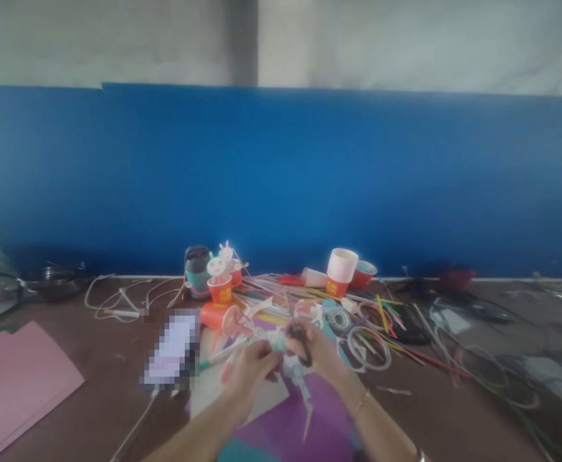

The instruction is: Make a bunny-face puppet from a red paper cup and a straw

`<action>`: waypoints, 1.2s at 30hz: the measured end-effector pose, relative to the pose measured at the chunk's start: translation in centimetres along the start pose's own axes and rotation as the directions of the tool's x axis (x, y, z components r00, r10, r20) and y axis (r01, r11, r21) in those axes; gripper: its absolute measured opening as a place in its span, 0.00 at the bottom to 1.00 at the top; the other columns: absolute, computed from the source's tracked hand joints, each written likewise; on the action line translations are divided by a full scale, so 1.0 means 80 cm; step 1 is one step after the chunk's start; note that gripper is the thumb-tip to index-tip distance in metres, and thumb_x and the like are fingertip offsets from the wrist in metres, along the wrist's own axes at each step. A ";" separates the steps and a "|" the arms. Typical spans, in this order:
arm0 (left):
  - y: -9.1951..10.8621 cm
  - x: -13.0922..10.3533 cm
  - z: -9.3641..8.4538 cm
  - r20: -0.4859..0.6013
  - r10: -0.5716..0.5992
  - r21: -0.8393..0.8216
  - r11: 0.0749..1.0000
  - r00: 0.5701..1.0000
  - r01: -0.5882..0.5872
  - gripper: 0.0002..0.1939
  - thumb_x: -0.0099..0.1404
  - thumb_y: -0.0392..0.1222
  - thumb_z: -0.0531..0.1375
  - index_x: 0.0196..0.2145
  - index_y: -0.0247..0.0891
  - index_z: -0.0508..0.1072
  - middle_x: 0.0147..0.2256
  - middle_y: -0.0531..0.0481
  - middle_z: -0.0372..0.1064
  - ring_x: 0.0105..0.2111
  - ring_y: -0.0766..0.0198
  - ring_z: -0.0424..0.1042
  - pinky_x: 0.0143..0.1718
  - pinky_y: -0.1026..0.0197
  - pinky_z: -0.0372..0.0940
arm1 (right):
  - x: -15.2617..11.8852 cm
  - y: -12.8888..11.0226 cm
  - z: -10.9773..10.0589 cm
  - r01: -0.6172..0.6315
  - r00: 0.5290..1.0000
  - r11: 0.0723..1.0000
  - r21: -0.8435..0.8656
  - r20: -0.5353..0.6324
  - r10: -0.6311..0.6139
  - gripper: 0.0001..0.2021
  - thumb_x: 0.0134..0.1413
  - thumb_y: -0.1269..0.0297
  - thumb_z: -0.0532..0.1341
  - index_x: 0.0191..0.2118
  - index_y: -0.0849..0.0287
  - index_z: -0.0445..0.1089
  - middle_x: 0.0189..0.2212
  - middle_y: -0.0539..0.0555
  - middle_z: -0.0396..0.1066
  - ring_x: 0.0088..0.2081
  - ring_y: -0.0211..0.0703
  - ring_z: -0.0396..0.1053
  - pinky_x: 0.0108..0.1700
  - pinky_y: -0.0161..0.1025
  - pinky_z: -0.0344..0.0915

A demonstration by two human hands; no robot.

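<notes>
The scissors (298,335) have dark handles, gripped in the right fingers (310,340), with the narrow blades pointing up and away from the person. How far the blades are parted is too blurred to tell. Just left of the handles, a small paper piece (277,340), pale with green markings, is pinched in the left fingers (260,351), held off the surface; its outline is soft with blur. Below it, a pale, angular paper strip (306,401) runs toward the person, narrowing to a point; whether the two join is unclear.
</notes>
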State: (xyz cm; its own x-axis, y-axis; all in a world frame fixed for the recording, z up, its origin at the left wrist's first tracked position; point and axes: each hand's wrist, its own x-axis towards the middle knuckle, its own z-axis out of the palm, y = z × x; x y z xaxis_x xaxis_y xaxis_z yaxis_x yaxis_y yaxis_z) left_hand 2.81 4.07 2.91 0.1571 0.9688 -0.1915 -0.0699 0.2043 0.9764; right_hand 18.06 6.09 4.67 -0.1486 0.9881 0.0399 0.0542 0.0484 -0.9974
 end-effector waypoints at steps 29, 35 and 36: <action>-0.026 -0.004 -0.011 -0.055 0.131 -0.332 0.932 0.990 -0.142 0.14 0.54 0.50 0.67 0.27 0.37 0.71 0.25 0.55 0.65 0.23 0.66 0.66 0.25 0.65 0.63 | -0.037 0.050 0.041 0.090 0.967 0.995 0.038 0.237 -0.096 0.21 0.51 0.43 0.63 0.36 0.57 0.61 0.26 0.46 0.60 0.26 0.36 0.60 0.28 0.34 0.61; -0.022 -0.008 -0.004 0.022 0.086 -0.421 0.904 0.996 -0.068 0.18 0.51 0.54 0.68 0.26 0.38 0.67 0.21 0.58 0.61 0.14 0.69 0.61 0.16 0.64 0.61 | -0.038 0.052 0.042 0.085 0.966 0.994 0.074 0.239 -0.100 0.22 0.51 0.41 0.61 0.37 0.56 0.60 0.26 0.47 0.60 0.26 0.36 0.61 0.26 0.33 0.61; -0.022 -0.008 -0.004 0.006 0.090 -0.411 0.908 0.996 -0.079 0.19 0.50 0.54 0.68 0.26 0.38 0.67 0.21 0.57 0.61 0.15 0.69 0.62 0.15 0.64 0.61 | -0.038 0.053 0.042 0.082 0.966 0.994 0.072 0.242 -0.097 0.22 0.51 0.41 0.61 0.37 0.56 0.60 0.26 0.47 0.60 0.26 0.35 0.61 0.26 0.32 0.61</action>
State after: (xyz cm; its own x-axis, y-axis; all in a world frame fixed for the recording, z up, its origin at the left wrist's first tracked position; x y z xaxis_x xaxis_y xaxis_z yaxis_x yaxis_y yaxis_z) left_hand 2.52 3.15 1.31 0.1565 0.9823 -0.1025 -0.4810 0.1665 0.8608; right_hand 15.39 2.81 0.11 -0.3872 0.9141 0.1206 -0.0298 0.1184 -0.9925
